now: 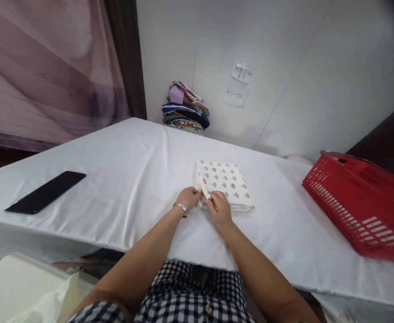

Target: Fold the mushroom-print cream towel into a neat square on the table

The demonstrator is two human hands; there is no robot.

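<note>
The folded mushroom-print cloth lies mid-worktop, nearer the front edge than the ends, the right hand's grip closed on a raised fold at its near left corner. The left hand touches that corner too, though I can't tell whether its grip is closed. Farther out, a black slab lies toward the worktop's left front corner, a red basket stands at the right end, and piled fabrics sit by the far edge.

1. The folded cloth at centre was matt fabric.
2. The tablecloth across the middle looked smooth, satiny.
3. The basket, right, was shiny plastic.
4. The bracelet near centre was polished metal.
</note>
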